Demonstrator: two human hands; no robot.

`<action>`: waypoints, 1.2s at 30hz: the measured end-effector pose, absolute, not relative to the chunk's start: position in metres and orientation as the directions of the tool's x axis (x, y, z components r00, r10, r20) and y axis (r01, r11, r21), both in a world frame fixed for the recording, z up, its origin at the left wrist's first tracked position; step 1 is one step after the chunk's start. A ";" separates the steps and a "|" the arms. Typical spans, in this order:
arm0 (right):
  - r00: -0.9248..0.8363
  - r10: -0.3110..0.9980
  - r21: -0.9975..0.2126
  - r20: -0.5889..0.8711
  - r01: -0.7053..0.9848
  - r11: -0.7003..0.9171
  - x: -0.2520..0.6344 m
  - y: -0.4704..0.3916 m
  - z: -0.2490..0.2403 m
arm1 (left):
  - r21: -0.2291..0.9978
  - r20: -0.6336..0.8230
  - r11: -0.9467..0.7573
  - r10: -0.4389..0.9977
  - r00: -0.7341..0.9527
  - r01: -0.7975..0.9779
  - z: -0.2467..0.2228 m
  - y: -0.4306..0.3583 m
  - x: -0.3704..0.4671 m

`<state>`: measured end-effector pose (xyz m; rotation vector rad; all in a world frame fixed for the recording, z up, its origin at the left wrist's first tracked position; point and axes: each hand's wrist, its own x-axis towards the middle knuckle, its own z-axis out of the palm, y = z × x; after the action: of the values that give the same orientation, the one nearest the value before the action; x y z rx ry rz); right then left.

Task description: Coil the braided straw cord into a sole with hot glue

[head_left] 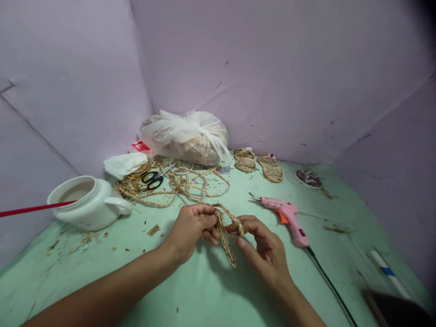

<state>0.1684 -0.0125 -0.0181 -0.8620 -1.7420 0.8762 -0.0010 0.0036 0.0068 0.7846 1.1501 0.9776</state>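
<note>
Between my two hands is a braided straw rope (225,240), folded back on itself into a short flat bundle. My left hand (193,229) pinches the bundle's upper end between thumb and fingers. With thumb and fingers closed around a bend of the same rope, my right hand (264,247) holds it a little to the right. The rope's long loose coils (200,184) lie on the green table just beyond my hands. A pink hot glue gun (284,213) with an orange trigger rests to the right of my right hand.
A white ceramic pot (88,218) with a red stick stands at left. Behind are black-handled scissors (153,180), a knotted plastic bag (190,136), two woven slipper-shaped pieces (245,160) and a small dish (308,178). The glue gun's black cord (330,281) runs to the front edge.
</note>
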 end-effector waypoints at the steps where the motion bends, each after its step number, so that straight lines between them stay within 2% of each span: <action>1: -0.275 0.865 -0.869 0.419 0.154 0.470 0.170 -0.013 -0.019 | 0.902 -0.375 0.388 0.921 0.104 -0.189 0.008 0.003 0.000; 4: -0.200 0.935 -0.940 0.292 0.119 0.319 0.175 -0.018 -0.024 | 0.911 -0.402 0.408 0.912 0.083 -0.062 0.007 0.001 0.002; 8: -0.095 0.995 -0.999 0.029 0.023 0.032 0.186 -0.029 -0.036 | 0.876 -0.454 0.423 0.885 0.100 0.232 0.000 -0.010 0.004; 10: -0.052 0.998 -0.995 -0.045 0.088 -0.041 0.193 -0.032 -0.039 | 0.844 -0.455 0.386 0.883 0.116 0.371 -0.001 -0.018 0.003; 11: -0.007 0.999 -0.984 -0.054 0.172 -0.052 0.197 -0.034 -0.039 | 0.813 -0.447 0.343 0.885 0.128 0.470 0.001 -0.022 0.003; 12: 0.045 0.999 -0.959 -0.030 0.281 -0.042 0.201 -0.036 -0.038 | 0.759 -0.440 0.281 0.886 0.144 0.587 0.003 -0.025 0.002; 14: 0.123 0.984 -0.859 0.131 0.510 0.050 0.209 -0.040 -0.032 | 0.471 -0.448 0.035 0.870 0.204 0.882 0.011 -0.030 0.001; 15: 0.108 0.965 -0.788 0.238 0.603 0.127 0.211 -0.042 -0.028 | 0.340 -0.470 -0.053 0.855 0.219 0.939 0.015 -0.031 0.000; 16: 0.053 0.939 -0.715 0.339 0.664 0.221 0.213 -0.045 -0.023 | 0.267 -0.481 -0.117 0.844 0.238 0.957 0.018 -0.032 0.000; 17: -0.031 0.908 -0.652 0.418 0.686 0.324 0.213 -0.048 -0.019 | 0.243 -0.480 -0.149 0.840 0.252 0.959 0.019 -0.032 0.000; 19: -0.198 0.842 -0.567 0.502 0.659 0.493 0.210 -0.055 -0.014 | 0.304 -0.448 -0.162 0.845 0.291 0.939 0.018 -0.031 0.000; 22: -0.344 0.793 -0.517 0.502 0.616 0.594 0.202 -0.066 -0.016 | 0.454 -0.359 -0.136 0.877 0.321 0.880 0.005 -0.032 0.002; 26: -0.408 0.783 -0.463 0.469 0.642 0.611 0.192 -0.076 -0.029 | 0.603 -0.174 -0.152 0.933 0.316 0.783 -0.015 -0.036 0.002; 29: -0.388 0.785 -0.413 0.483 0.690 0.595 0.184 -0.077 -0.036 | 0.673 -0.099 -0.141 0.955 0.278 0.726 -0.023 -0.038 0.002; 33: -0.360 0.809 -0.372 0.464 0.750 0.547 0.173 -0.074 -0.038 | 0.709 -0.048 -0.142 0.968 0.248 0.691 -0.029 -0.037 0.001; 36: -0.405 0.807 -0.367 0.431 0.738 0.567 0.175 -0.075 -0.034 | 0.710 0.062 -0.242 0.957 0.284 0.661 -0.032 -0.039 0.000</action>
<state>0.1748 -0.0748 -0.0343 -1.2316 -2.2300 0.1584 -0.0003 -0.0394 -0.0323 1.9893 1.4450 0.6758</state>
